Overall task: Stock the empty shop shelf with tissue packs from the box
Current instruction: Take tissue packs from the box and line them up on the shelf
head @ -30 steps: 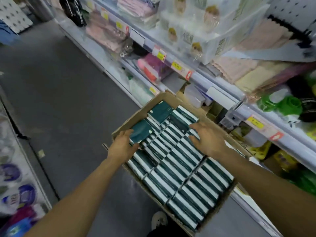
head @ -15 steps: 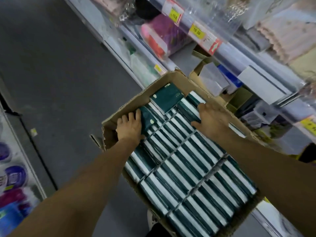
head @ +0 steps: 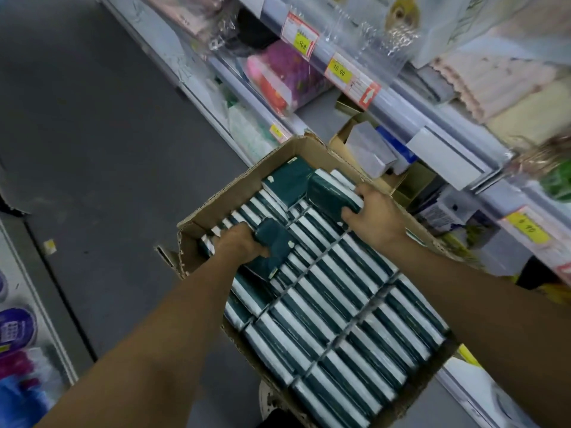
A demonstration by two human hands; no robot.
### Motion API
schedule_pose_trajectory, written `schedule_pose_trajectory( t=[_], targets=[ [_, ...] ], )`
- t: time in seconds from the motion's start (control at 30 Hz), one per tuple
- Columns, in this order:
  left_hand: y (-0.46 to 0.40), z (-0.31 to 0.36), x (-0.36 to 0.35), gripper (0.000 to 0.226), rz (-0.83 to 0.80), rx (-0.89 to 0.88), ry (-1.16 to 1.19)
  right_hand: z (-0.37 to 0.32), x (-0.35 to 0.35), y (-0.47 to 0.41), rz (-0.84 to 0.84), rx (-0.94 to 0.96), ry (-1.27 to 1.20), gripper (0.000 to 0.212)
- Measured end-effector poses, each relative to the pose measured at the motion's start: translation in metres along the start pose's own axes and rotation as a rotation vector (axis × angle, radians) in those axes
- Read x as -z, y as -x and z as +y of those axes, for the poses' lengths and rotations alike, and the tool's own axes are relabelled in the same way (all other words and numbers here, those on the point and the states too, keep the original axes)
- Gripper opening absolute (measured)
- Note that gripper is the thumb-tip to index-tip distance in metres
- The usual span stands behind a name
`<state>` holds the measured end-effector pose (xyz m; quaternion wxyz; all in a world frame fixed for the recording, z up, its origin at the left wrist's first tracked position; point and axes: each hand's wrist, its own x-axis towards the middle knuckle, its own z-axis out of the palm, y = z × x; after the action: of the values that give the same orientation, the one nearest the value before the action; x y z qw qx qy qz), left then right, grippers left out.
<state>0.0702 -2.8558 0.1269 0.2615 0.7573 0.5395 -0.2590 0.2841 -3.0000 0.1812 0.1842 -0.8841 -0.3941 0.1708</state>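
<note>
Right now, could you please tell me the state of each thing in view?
Cardboard box: open, nearly full.
Left hand: grips a tilted tissue pack.
Right hand: grips a lifted tissue pack.
Loose pack: lying flat on the rows.
Packed rows: standing on edge.

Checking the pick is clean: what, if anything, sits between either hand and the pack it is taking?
Nothing visible. The left hand already grips a green pack lifted above the rows, and the right hand grips another pack at the box's far end.
</note>
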Motion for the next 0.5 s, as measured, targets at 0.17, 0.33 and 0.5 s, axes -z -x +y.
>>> schedule_pose_trajectory(
  t=[0.17,0.33,0.5],
  targets=[
    [0.043,0.022,-0.002,0.045,0.126,-0.087,0.610,-0.005,0.023,0.027,0.023,-0.132,-0.325,0.037],
    [0.101,0.041,0.041,0.047,0.163,-0.164,1.050,-0.017,0.075,0.064,0.064,-0.150,-0.570,0.021],
    [0.162,0.050,0.063,0.045,0.095,-0.402,0.940,-0.034,0.143,0.110,0.131,-0.103,-0.668,0.025]
  ],
)
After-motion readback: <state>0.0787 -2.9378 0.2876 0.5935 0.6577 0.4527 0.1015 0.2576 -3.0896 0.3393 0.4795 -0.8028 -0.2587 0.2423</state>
